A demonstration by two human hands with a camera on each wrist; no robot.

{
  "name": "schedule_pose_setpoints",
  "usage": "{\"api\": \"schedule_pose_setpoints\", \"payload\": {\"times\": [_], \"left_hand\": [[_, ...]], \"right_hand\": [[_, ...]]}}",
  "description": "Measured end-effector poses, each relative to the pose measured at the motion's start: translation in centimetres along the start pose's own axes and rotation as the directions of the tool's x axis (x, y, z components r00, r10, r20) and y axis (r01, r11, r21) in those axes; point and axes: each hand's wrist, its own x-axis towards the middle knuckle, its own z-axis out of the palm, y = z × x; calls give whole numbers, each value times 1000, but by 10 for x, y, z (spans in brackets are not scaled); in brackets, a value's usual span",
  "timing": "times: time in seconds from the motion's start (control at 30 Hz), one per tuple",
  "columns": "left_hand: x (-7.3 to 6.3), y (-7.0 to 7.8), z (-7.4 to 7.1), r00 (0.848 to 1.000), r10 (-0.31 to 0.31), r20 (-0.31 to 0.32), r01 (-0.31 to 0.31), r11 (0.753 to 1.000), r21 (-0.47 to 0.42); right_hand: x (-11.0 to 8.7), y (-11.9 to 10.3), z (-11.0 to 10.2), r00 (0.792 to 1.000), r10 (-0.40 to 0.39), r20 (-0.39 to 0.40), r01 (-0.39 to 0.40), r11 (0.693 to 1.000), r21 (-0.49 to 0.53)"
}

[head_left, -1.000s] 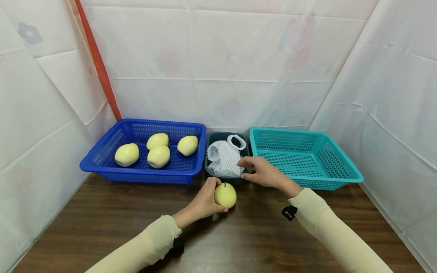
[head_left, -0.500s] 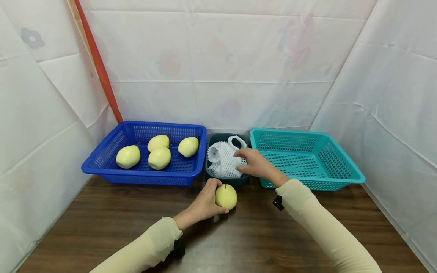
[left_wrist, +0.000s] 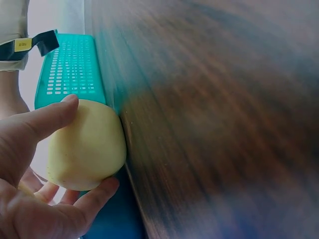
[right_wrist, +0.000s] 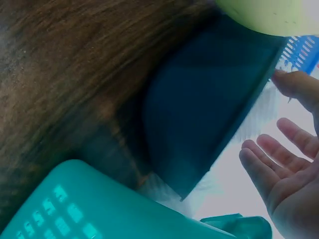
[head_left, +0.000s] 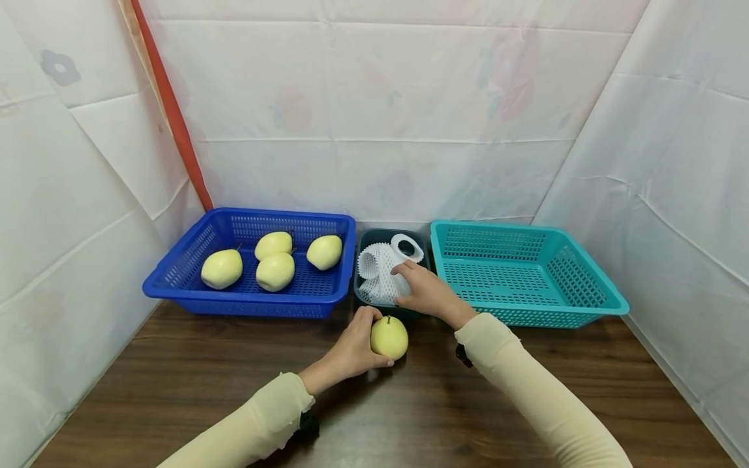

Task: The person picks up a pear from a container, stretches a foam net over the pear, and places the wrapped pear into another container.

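Note:
In the head view, my left hand (head_left: 350, 351) grips a yellow-green pear (head_left: 390, 339) that stands stem-up near the table's middle. The left wrist view shows the thumb on one side of this pear (left_wrist: 92, 147) and fingers curled at the other. My right hand (head_left: 431, 294) hovers over the front right of a small dark teal basket (right_wrist: 204, 104), its fingertips overlapping white foam net sleeves (head_left: 383, 276) inside. From the right wrist side, that hand (right_wrist: 294, 159) has relaxed fingers, thumb apart from them, with nothing between.
A blue basket (head_left: 257, 298) with several pears (head_left: 275, 272) stands on the left. To the right is a turquoise basket (head_left: 529, 312), its slotted floor visible. White patterned sheeting (head_left: 374, 97) rises behind and at both sides of the brown wooden table (head_left: 404, 422).
My right hand has moved left, farther over the foam net sleeves, its thumb and fingertips shifting toward the basket's middle. The left hand keeps its grip on the pear in the same place.

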Motion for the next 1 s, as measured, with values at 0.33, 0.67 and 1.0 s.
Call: {"api": "schedule_pose_setpoints", "payload": {"times": [0.33,0.67,1.0], "left_hand": [[0,1,0,1000,-4,-7,4,1000,-19],[0,-1,0,1000,7,-28,-8,1000,-19],[0,-1,2,999,21,-24,-21,1000,-6]], "right_hand": [[-3,2,3,986,-95,-139,88,994,-57],[-4,0,-7,919,-215,-330,194,976,-97],[-3,-1,-34,876,-227,-425,181,972,-148]]}}
